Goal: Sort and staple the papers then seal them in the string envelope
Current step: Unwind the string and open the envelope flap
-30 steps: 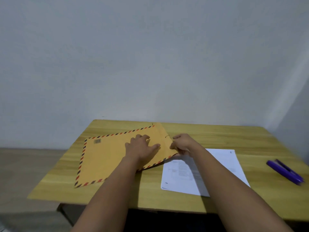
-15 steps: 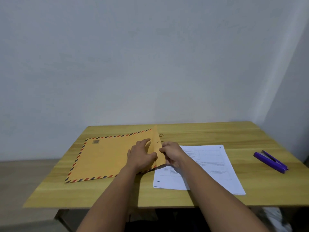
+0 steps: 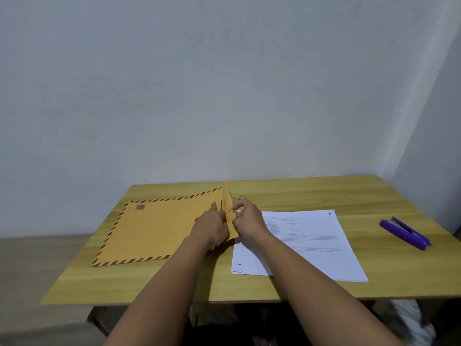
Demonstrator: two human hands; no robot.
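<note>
A yellow envelope (image 3: 154, 231) with a red and black striped border lies flat on the left half of the wooden table (image 3: 274, 290). Its flap (image 3: 227, 203) at the right end stands upright, with a thin dark string (image 3: 238, 197) trailing from it. My left hand (image 3: 212, 227) presses on the envelope body just left of the flap. My right hand (image 3: 247, 218) pinches the flap from the right side. A stack of white printed papers (image 3: 316, 243) lies to the right of the envelope, partly under my right forearm. A purple stapler (image 3: 405, 233) rests at the far right.
A plain pale wall rises right behind the table and turns a corner at the right. The table's front edge runs across the lower part of the view, with dark space and a white object (image 3: 409, 318) below it.
The envelope flap has swung from lying over toward the right to standing upright, lifted by my right hand. My left hand stays on the envelope. The camera view has shifted.
</note>
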